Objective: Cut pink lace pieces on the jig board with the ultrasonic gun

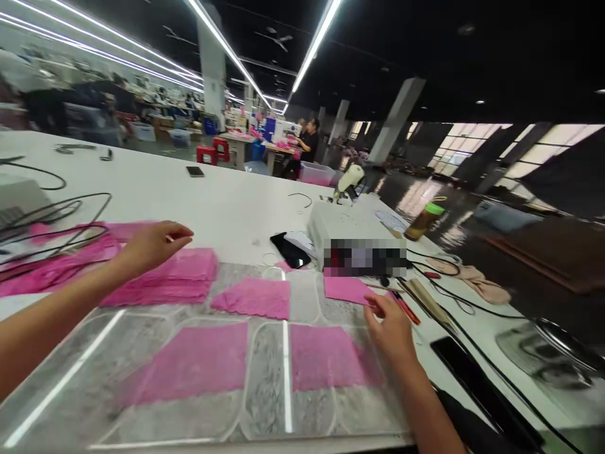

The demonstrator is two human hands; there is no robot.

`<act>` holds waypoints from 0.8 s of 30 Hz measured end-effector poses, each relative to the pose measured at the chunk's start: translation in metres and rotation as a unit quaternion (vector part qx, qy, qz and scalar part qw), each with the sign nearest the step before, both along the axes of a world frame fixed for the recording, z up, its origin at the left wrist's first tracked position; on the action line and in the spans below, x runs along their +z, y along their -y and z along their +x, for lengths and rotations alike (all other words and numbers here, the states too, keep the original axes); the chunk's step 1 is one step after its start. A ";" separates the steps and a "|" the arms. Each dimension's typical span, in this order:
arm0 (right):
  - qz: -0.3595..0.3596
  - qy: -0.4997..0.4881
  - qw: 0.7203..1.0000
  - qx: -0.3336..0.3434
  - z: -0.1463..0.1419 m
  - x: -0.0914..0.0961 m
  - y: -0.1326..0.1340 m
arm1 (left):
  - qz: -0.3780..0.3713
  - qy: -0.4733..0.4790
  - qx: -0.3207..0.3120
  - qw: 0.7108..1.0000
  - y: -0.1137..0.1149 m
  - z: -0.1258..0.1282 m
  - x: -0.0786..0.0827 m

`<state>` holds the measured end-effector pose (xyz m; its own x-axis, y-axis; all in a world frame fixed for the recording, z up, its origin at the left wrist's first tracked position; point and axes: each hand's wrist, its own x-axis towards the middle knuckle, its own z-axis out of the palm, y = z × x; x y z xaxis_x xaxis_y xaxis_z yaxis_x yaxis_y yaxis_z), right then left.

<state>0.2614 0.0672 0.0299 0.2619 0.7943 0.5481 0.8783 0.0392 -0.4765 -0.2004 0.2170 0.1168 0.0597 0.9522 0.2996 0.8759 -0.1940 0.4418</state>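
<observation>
from the head camera, the left hand (154, 244) hovers over a stack of pink lace pieces (165, 280) on the white table (227, 202), fingers loosely extended and gripping nothing; whether the fingertips touch the top piece cannot be told. the right hand (390, 328) rests at the right edge of the grey patterned work mat (265, 372), its fingers curled at the corner of a pink lace piece (347, 289); whether they pinch it cannot be told.

four single pink lace pieces lie flat on the mat: two large ones in the near row, one on the left (193, 362) and one on the right (328, 356), and two smaller ones behind them, one in the middle (255, 297) and the one by the right hand. a looser heap of pink lace (51, 265) lies at far left under black cables (61, 221).

behind the mat stands one white machine (352, 230), with one black phone (290, 250) just to its left. a second phone (195, 171) lies farther back on the table. one bottle with a green cap (424, 221) stands to the machine's right. one person (308, 146) sits at a distant workbench.
</observation>
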 end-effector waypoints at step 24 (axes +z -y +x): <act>-0.071 -0.114 0.979 0.151 0.038 -0.042 -0.065 | -0.048 -0.074 -0.484 0.871 -0.020 0.293 -0.100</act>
